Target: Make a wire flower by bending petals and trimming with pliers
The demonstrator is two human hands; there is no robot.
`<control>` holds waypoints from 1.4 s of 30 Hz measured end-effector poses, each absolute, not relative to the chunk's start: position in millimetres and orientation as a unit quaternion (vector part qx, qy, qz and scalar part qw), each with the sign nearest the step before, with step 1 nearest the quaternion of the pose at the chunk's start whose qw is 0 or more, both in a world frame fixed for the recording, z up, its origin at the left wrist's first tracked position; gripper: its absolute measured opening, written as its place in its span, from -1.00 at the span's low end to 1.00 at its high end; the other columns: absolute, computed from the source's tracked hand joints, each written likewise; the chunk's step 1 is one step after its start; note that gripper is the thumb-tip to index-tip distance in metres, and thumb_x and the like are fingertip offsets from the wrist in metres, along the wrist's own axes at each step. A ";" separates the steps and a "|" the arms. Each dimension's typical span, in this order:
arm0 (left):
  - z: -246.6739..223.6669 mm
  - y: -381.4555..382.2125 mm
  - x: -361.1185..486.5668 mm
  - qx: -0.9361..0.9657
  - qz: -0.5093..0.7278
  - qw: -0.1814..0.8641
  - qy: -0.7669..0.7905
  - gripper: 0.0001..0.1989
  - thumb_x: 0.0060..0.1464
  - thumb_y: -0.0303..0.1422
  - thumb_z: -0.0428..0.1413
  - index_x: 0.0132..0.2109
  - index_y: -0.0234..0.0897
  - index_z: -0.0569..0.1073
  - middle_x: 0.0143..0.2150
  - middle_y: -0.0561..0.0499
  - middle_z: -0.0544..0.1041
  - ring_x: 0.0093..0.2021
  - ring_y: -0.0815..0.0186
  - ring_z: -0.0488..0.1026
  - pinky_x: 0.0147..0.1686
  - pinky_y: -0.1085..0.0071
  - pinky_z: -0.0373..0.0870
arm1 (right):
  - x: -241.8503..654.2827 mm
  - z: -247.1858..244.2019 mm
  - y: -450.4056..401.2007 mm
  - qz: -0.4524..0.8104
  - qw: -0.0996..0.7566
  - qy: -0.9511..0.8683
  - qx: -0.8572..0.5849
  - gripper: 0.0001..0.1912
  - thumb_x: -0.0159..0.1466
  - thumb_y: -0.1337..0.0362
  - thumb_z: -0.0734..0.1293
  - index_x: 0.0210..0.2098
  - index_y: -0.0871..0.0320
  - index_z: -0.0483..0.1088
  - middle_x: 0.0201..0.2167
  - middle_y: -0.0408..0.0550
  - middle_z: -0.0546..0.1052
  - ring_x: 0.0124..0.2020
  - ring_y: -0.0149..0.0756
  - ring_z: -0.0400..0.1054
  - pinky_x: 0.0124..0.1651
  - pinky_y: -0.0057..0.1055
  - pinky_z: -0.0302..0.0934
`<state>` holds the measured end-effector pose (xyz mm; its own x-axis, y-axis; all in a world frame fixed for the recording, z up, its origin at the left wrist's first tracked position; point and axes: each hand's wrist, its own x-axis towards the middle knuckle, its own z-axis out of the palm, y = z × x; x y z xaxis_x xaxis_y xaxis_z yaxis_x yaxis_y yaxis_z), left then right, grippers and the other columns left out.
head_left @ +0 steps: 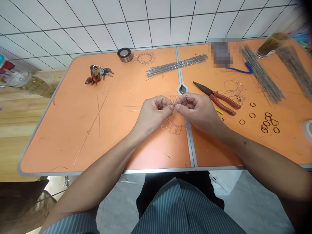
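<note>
Both hands meet above the middle of the orange table (156,152), fingertips nearly touching. My left hand (156,112) pinches thin wire, and two straight ends stick out to its left. My right hand (198,109) pinches the same wire from the other side. The wire piece (177,128) is bent into a ring of small loops, hanging below the fingers, with another loop showing above them. The part between the fingertips is hidden. Just right of my right hand lie long-nose pliers (219,99) with red handles, their jaws pointing to the back left.
A bundle of straight wires (176,66) lies across the table's seam, near a tape roll (125,54) and a looped wire ring (143,58). Keys (98,74) sit at the left. Several small dark rings (265,125), another wire bundle (263,74) and a glass (271,45) are at the right.
</note>
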<state>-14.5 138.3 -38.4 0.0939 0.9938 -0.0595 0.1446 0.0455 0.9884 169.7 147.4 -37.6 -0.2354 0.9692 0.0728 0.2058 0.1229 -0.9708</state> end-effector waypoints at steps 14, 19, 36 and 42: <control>-38.4 136.2 -14.6 0.558 0.409 0.501 0.519 -0.90 0.12 -0.48 0.24 -0.36 -0.23 0.51 -0.41 0.02 0.59 -0.37 0.34 0.49 -0.33 0.41 0.39 | 170.2 -36.2 147.4 0.489 0.400 -0.618 -0.468 -0.95 0.20 0.37 0.46 -0.32 0.11 0.57 -0.35 -0.10 0.65 -0.31 -0.28 0.48 -0.23 -0.32 0.34; -41.0 135.9 -15.0 0.586 0.401 0.477 0.518 -0.89 0.14 -0.47 0.22 -0.35 -0.21 0.48 -0.41 0.03 0.57 -0.37 0.33 0.45 -0.33 0.38 0.35 | 169.9 -31.8 147.4 0.488 0.399 -0.616 -0.472 -0.95 0.22 0.37 0.46 -0.31 0.11 0.58 -0.34 -0.09 0.67 -0.28 -0.27 0.51 -0.19 -0.32 0.38; -40.3 142.4 -21.4 0.504 0.451 0.565 0.473 -0.93 0.15 -0.40 0.32 -0.29 -0.27 0.58 -0.40 0.01 0.63 -0.39 0.37 0.52 -0.29 0.43 0.48 | 175.9 -28.6 148.0 0.499 0.421 -0.571 -0.497 -0.96 0.28 0.37 0.48 -0.26 0.14 0.56 -0.37 -0.11 0.62 -0.48 -0.41 0.42 -0.40 -0.41 0.37; -40.6 143.9 -24.6 0.500 0.473 0.561 0.460 -0.94 0.14 -0.41 0.33 -0.26 -0.28 0.61 -0.39 0.01 0.64 -0.39 0.37 0.53 -0.28 0.43 0.48 | 176.7 -27.4 148.2 0.500 0.416 -0.577 -0.494 -0.91 0.34 0.34 0.46 -0.32 0.13 0.53 -0.39 -0.10 0.64 -0.47 -0.42 0.47 -0.38 -0.44 0.41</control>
<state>-24.6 143.9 -40.6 0.1291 0.9907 -0.0436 -0.0713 0.0531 0.9960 176.7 148.2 -27.4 -0.1663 0.9860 -0.0142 0.1552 0.0119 -0.9878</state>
